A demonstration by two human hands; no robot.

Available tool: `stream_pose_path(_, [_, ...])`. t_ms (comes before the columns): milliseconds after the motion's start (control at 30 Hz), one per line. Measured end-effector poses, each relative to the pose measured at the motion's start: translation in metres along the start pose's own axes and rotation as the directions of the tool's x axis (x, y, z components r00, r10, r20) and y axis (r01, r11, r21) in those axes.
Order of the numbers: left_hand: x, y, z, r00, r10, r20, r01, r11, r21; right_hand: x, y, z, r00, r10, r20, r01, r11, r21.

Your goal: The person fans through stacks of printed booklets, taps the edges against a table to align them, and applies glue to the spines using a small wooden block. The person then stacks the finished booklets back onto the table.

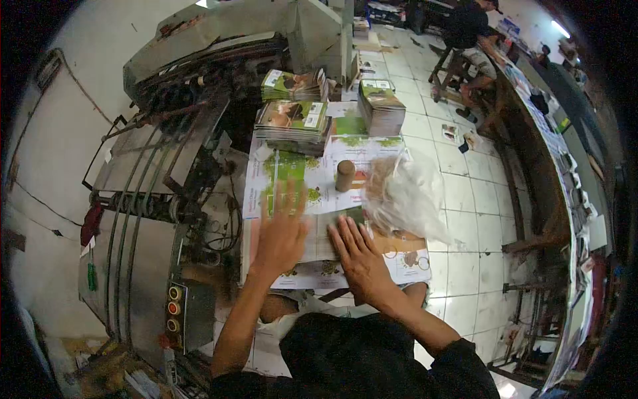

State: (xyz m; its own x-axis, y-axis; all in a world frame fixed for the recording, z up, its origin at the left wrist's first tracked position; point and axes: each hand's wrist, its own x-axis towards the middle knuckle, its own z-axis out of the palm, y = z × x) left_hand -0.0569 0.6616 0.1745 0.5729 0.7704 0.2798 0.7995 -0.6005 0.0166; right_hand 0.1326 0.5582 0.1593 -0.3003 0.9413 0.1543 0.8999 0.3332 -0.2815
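So, the fingers of the left hand (282,229) are spread wide and laid flat with nothing gripped. They come out blurred, so a sliding stroke is judged likely. The fingers of the right hand (359,256) are stretched out too, closer together, and pressed palm-down with nothing held. Both hands are planted on the white paper sheet printed with green leafy patches (319,241). It lies at the near edge of the table, on top of more printed sheets of the same kind (286,166) spread further back.

Just beyond the fingertips a short brown cardboard-looking cylinder (344,175) is stood upright on the sheets. A crumpled clear plastic bag (407,193) is slumped just beside it on the right, overhanging the table edge. Further back, stacks of folded green-and-brown leaflets (292,123) are piled, with the grey metal belt machine (159,159) close on the left.

What could go wrong:
- The sheet is only pinned by flat palms, so it could be skewed or creased if one hand is pushed harder than the other.
- The cylinder could be knocked over by a long stroke and rolled off.
- The bag could be dragged off the edge by any paper shifted under it.
- A loose corner could be drawn toward the machine's belts, since the paper is laid right against that side
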Motion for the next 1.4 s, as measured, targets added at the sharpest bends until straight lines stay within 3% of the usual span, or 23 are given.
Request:
stream_pose_path(33, [-0.002,0.001,0.010,1.000,0.004,-0.010,-0.004,1.000,0.001,0.001,0.001,-0.008,1.000,0.002,0.024,-0.003,0.997,0.078])
stream_pose_path(100, [-0.005,0.001,0.022,0.987,0.022,0.159,0.009,0.981,-0.192,0.001,-0.005,-0.012,0.990,0.084,-0.116,-0.075,0.993,0.087])
stream_pose_path(167, [-0.002,-0.001,0.028,0.985,0.006,0.173,0.034,0.974,-0.224,-0.007,0.001,0.002,1.000,0.012,-0.020,-0.011,1.000,0.011])
stream_pose_path(233, [0.000,-0.004,0.029,0.981,-0.004,0.192,0.053,0.966,-0.251,-0.009,-0.004,0.000,0.999,0.002,-0.041,-0.009,0.987,-0.159])
stream_pose_path(300, [-0.003,-0.010,0.030,0.944,0.032,0.329,0.093,0.930,-0.357,-0.016,-0.010,-0.008,0.998,0.065,-0.001,-0.064,0.977,0.205])
stream_pose_path(333, [-0.004,-0.018,0.037,0.941,0.045,0.335,0.081,0.932,-0.354,-0.020,-0.010,-0.003,0.997,0.079,-0.006,-0.076,0.974,0.212])
stream_pose_path(400, [0.002,-0.029,0.042,0.953,0.179,0.243,0.005,0.797,-0.604,-0.023,-0.009,0.007,0.997,0.070,-0.029,-0.072,0.992,-0.101])
stream_pose_path(500, [0.007,-0.022,0.017,0.898,0.141,0.417,0.102,0.855,-0.508,-0.027,-0.008,0.002,0.998,0.054,-0.031,-0.057,0.993,-0.100])
stream_pose_path(600, [0.003,-0.002,-0.003,0.888,0.198,0.415,-0.073,0.952,-0.297,-0.004,-0.006,-0.006,0.975,0.166,-0.149,-0.165,0.986,0.020])
stream_pose_path(700, [-0.004,0.019,-0.032,0.861,0.163,0.482,-0.081,0.979,-0.186,0.017,0.008,-0.005,0.979,0.120,-0.166,-0.124,0.992,-0.014])
stream_pose_path(800, [-0.015,0.033,0.003,0.945,0.032,0.326,-0.015,0.998,-0.055,0.030,0.019,0.010,0.991,-0.009,-0.136,0.001,0.999,-0.053])
stream_pose_path(833, [-0.021,0.026,0.009,0.945,0.020,0.325,-0.003,0.999,-0.051,0.026,0.019,0.012,0.991,-0.020,-0.134,0.013,0.999,-0.051])
stream_pose_path(900, [-0.023,0.014,0.007,0.939,0.130,0.317,-0.051,0.967,-0.248,0.022,0.010,-0.012,0.996,0.073,-0.044,-0.077,0.994,-0.080])
stream_pose_path(1033, [-0.017,0.033,-0.027,0.956,0.047,0.290,-0.023,0.996,-0.085,0.022,0.005,0.020,0.987,-0.086,-0.135,0.057,0.977,-0.206])
stream_pose_path(1100, [-0.019,0.031,-0.022,0.862,0.035,0.505,0.039,0.990,-0.135,0.024,0.007,0.016,0.985,-0.124,-0.121,0.098,0.974,-0.205])
stream_pose_path(1133, [-0.021,0.029,-0.021,0.862,0.035,0.505,0.038,0.990,-0.133,0.019,0.000,0.005,0.992,-0.079,-0.094,0.062,0.984,-0.166])
stream_pose_path(1167, [-0.028,0.024,-0.020,0.869,0.092,0.486,0.013,0.978,-0.209,0.010,-0.009,0.001,0.998,-0.030,-0.057,0.023,0.993,-0.118])
stream_pose_path(1200, [-0.025,0.018,-0.017,0.884,0.151,0.443,-0.021,0.959,-0.283,0.008,-0.015,0.003,0.989,0.012,-0.150,-0.018,0.999,-0.042])
stream_pose_path(1233, [-0.025,0.007,-0.009,0.883,0.153,0.443,-0.022,0.958,-0.286,0.005,-0.018,0.010,0.989,0.013,-0.148,-0.020,0.999,-0.043])
stream_pose_path(1300, [-0.011,-0.005,-0.001,0.872,0.238,0.428,0.009,0.866,-0.500,-0.001,-0.019,0.024,0.983,-0.055,-0.176,0.050,0.998,-0.032])
stream_pose_path(1333, [-0.003,-0.001,-0.011,0.800,0.081,0.595,0.108,0.955,-0.276,-0.001,-0.017,0.025,0.982,-0.052,-0.180,0.049,0.999,-0.018])
stream_pose_path(1367, [-0.001,0.002,-0.014,0.797,0.096,0.596,0.092,0.956,-0.277,-0.002,-0.015,0.023,0.982,-0.036,-0.187,0.033,0.999,-0.017])
stream_pose_path(1400, [-0.001,0.004,-0.017,0.883,0.093,0.461,0.016,0.974,-0.227,-0.002,-0.013,0.021,0.987,-0.050,-0.153,0.050,0.999,-0.002])
